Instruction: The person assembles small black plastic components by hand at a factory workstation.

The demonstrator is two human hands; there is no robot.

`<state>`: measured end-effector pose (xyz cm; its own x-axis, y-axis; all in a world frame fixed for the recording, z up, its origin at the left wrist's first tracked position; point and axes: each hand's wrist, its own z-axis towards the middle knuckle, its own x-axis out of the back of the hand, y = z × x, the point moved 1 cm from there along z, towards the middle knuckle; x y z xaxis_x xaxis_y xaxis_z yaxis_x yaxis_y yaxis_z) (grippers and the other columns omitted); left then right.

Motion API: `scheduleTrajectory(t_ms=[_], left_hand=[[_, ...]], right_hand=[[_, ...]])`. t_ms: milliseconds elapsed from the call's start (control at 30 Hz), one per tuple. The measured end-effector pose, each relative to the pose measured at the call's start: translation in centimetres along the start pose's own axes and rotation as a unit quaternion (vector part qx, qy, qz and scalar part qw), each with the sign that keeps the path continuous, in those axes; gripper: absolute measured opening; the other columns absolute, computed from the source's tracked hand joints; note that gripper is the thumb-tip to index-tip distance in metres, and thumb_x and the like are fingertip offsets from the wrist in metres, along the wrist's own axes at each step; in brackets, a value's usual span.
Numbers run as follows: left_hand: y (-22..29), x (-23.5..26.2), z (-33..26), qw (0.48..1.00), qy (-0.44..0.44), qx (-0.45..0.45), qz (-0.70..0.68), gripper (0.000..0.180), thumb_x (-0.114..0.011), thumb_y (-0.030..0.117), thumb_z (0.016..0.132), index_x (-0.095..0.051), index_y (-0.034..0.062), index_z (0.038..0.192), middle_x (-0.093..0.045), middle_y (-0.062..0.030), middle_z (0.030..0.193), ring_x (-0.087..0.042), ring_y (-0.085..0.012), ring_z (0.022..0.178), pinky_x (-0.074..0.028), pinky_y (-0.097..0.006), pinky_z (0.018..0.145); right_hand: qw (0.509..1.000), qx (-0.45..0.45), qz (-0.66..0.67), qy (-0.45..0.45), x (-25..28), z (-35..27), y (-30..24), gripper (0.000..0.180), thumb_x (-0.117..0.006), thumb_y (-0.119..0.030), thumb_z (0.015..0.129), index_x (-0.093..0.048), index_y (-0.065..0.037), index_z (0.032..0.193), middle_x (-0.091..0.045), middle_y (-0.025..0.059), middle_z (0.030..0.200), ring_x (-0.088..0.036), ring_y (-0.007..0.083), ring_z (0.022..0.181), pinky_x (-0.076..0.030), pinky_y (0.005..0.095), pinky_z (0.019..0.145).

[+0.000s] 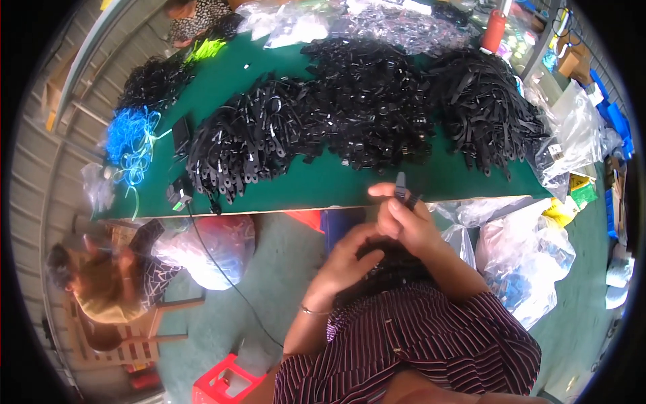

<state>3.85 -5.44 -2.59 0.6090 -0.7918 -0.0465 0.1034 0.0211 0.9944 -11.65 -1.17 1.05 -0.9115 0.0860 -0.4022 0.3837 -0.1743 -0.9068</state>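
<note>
My right hand [404, 219] is closed around a small black plastic piece [402, 185] that sticks up above its fingers, just in front of the green table's near edge [323, 195]. My left hand [346, 259] is lower and to the left, fingers curled toward a dark bundle of black parts [393, 266] in my lap; whether it grips any of them I cannot tell. Large heaps of black strap-like parts [363, 108] cover the table beyond both hands.
A blue cord bundle [131, 141] lies at the table's left end. Clear plastic bags [525, 256] sit on the floor at right. A seated person [108, 276] is at lower left, another person [195, 17] at the far end. A red stool [225, 384] stands below.
</note>
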Motion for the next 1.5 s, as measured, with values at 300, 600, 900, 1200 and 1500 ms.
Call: scheduleTrajectory(t_ms=[300, 600, 900, 1200, 1500], left_hand=[[-1.0, 11.3, 9.6, 0.790, 0.314, -0.116, 0.514, 0.025, -0.066, 0.014, 0.074, -0.060, 0.0058, 0.096, -0.060, -0.0131, 0.088, -0.060, -0.0278, 0.074, -0.049, -0.035, 0.067], [-2.6, 10.7, 10.4, 0.757, 0.257, -0.069, 0.597, 0.025, -0.067, 0.017, 0.069, -0.060, 0.0074, 0.092, -0.061, -0.0108, 0.082, -0.058, -0.0303, 0.084, -0.047, -0.039, 0.074], [-0.9, 10.6, 10.9, 0.763, 0.265, -0.162, 0.567, 0.021, -0.067, 0.014, 0.066, -0.063, 0.0079, 0.086, -0.060, -0.0081, 0.090, -0.056, -0.0281, 0.088, -0.046, -0.039, 0.076], [-1.9, 12.2, 11.3, 0.762, 0.290, -0.131, 0.564, 0.014, -0.056, 0.013, 0.080, -0.060, 0.0068, 0.092, -0.061, -0.0091, 0.078, -0.059, -0.0270, 0.075, -0.047, -0.036, 0.069], [1.2, 2.6, 3.7, 0.951, 0.223, -0.032, -0.213, 0.039, -0.039, 0.038, 0.095, -0.047, 0.0015, 0.104, -0.044, -0.0012, 0.069, -0.038, -0.0091, 0.059, -0.033, -0.022, 0.053]], right_hand=[[0.996, -0.019, 0.012, -0.086, 0.0, -1.1, 0.1, 0.047, -0.034, -0.036, 0.096, -0.037, -0.001, 0.126, -0.035, -0.0010, 0.062, -0.034, 0.0079, 0.052, -0.031, 0.0230, 0.048], [0.996, -0.016, -0.010, -0.092, 1.1, -1.1, 0.4, 0.042, -0.035, -0.029, 0.096, -0.040, -0.002, 0.127, -0.037, -0.0015, 0.066, -0.037, 0.0084, 0.056, -0.033, 0.0222, 0.051], [0.996, -0.025, 0.014, -0.079, 0.7, -1.0, 0.6, 0.049, -0.038, -0.036, 0.094, -0.040, -0.001, 0.129, -0.036, -0.0017, 0.065, -0.033, 0.0082, 0.055, -0.030, 0.0220, 0.050], [0.995, -0.061, -0.058, -0.048, 0.0, -1.1, 0.0, 0.039, -0.042, -0.019, 0.092, -0.042, -0.005, 0.129, -0.044, 0.0006, 0.070, -0.034, 0.0068, 0.057, -0.029, 0.0203, 0.052], [0.989, 0.011, -0.148, -0.026, -0.3, -0.9, 0.3, 0.029, -0.046, -0.005, 0.087, -0.044, -0.003, 0.117, -0.052, 0.0029, 0.076, -0.044, 0.0055, 0.064, -0.036, 0.0196, 0.057]])
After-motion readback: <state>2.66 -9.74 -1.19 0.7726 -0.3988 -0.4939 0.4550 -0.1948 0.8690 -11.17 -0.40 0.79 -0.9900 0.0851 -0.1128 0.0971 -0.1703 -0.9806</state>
